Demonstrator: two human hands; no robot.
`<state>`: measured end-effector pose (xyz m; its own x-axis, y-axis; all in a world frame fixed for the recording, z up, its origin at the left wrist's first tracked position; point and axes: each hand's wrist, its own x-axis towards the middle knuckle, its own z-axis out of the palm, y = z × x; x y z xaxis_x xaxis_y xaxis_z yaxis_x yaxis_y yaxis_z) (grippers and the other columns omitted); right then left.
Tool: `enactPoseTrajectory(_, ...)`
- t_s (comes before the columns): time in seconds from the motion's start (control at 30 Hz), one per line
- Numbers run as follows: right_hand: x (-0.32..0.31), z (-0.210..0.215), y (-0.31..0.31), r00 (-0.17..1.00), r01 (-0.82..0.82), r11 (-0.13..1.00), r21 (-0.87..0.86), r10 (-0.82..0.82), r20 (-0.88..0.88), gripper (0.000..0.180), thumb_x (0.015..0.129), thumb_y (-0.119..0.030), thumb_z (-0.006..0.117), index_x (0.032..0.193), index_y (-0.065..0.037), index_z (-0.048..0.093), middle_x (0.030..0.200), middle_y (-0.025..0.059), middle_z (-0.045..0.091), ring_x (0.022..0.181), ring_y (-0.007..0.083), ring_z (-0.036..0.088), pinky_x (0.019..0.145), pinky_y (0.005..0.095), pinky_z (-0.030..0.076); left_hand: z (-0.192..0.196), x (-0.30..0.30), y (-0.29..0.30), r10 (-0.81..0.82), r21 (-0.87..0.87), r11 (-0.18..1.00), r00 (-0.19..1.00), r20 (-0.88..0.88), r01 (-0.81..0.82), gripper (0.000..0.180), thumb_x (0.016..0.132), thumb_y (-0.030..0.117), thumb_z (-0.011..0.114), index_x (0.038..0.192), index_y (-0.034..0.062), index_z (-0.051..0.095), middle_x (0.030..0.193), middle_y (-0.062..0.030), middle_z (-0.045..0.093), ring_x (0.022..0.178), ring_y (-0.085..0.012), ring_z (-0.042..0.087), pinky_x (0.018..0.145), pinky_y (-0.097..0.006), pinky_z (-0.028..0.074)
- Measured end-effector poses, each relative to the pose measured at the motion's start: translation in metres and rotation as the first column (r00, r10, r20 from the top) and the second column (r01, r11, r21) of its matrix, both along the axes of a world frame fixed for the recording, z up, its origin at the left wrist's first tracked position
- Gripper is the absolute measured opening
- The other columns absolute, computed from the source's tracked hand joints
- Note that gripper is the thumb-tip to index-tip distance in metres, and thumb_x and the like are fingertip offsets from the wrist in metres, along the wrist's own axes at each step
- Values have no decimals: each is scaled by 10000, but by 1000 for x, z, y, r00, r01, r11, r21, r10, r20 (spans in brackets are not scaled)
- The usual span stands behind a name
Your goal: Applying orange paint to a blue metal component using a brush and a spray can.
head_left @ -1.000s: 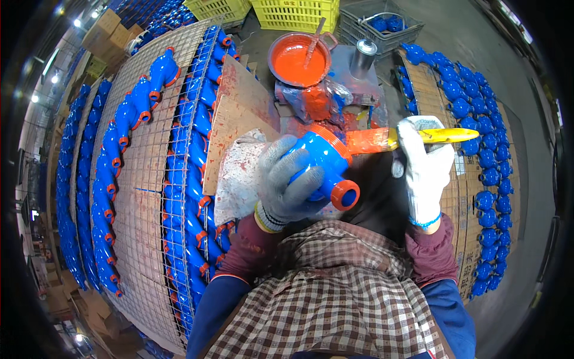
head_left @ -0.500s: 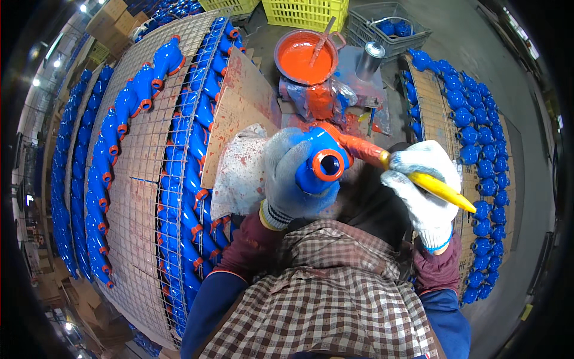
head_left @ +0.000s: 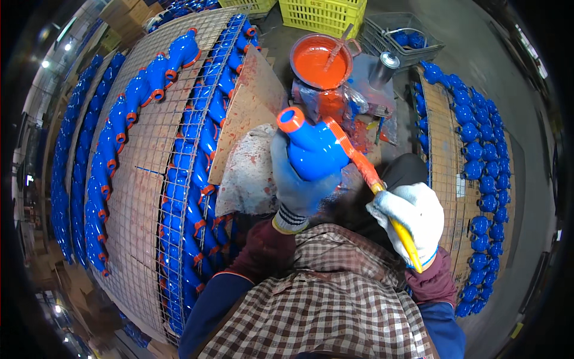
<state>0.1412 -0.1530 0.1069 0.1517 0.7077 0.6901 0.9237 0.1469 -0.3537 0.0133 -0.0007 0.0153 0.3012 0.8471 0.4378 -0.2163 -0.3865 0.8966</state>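
Observation:
My left hand (head_left: pixel 299 182), in a blue-stained knit glove, is closed around a glossy blue pipe fitting (head_left: pixel 314 149). One end of the fitting, up and to the left, has a red-orange painted rim around its opening. In a white glove, my right hand (head_left: pixel 412 218) grips a paintbrush (head_left: pixel 406 242) by its yellow handle. The brush's shaft is coated in red-orange paint, and its bristles touch the right end of the fitting. A pan of red-orange paint (head_left: pixel 305 66) with a stick in it stands on a paint-smeared stand beyond my hands.
A wire-mesh rack (head_left: pixel 143 179) on the left carries a row of blue fittings with red rims. More blue fittings (head_left: pixel 472 149) line a cardboard-covered rack on the right. A metal can (head_left: pixel 382 70), yellow crate (head_left: pixel 323 17), grey crate (head_left: pixel 397 42) and paint-spotted cloth (head_left: pixel 245 173) are around.
My left hand has turned the fitting, so its red-rimmed opening now points up and left. My right hand has moved down and slightly left, with the brush angled more steeply.

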Motion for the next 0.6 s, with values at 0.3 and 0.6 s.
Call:
enactPoseTrajectory(0.3, 40, -78, 9, 980, 84, 995, -55, -73, 184, 296, 675, -129, 794, 952, -151, 693, 723, 33, 621, 621, 210, 586, 547, 313, 448, 1, 0, 13, -51, -662, 434, 750, 660, 611, 586, 869, 470, 561, 1290, 78, 448, 1150, -143, 574, 981, -308, 613, 795, -461, 543)
enactPoseTrajectory(0.6, 29, -102, -22, 953, 224, 973, -54, -231, -199, 248, 715, -21, 788, 946, -60, 706, 837, 97, 663, 759, 246, 635, 691, 324, 500, -5, 3, 17, 241, -769, 155, 731, 638, 620, 506, 903, 513, 483, 1182, 90, 498, 1062, -146, 585, 889, -317, 610, 789, -432, 529)
